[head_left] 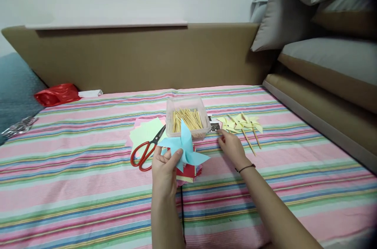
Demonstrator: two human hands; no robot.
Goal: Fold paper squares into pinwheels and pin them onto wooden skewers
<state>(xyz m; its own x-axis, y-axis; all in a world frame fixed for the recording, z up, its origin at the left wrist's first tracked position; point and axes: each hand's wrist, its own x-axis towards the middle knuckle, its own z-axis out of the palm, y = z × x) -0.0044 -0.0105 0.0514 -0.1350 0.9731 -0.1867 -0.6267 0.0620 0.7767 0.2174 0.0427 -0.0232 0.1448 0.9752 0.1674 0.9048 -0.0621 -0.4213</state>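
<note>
My left hand [165, 162] grips a light-blue paper pinwheel [185, 145], its thumb pressed near the centre and the blades spreading out. To the right, my right hand [232, 147] reaches to a small box of dark bits [215, 127], too small to make out. Its index finger is at the box's edge, with the thumb a little apart and nothing visible between them. Yellow paper pinwheels [240, 122] on wooden sticks lie just beyond that hand. Behind the blue pinwheel stands a clear plastic tub [188, 103] of wooden sticks [188, 118].
Red-handled scissors [144, 152] rest on pale green paper sheets [144, 133] left of the tub. Folded red and coloured paper [186, 172] lies under my left hand. A red plastic bag [57, 94] is at the back left. Grey cushions [326, 56] are stacked at right.
</note>
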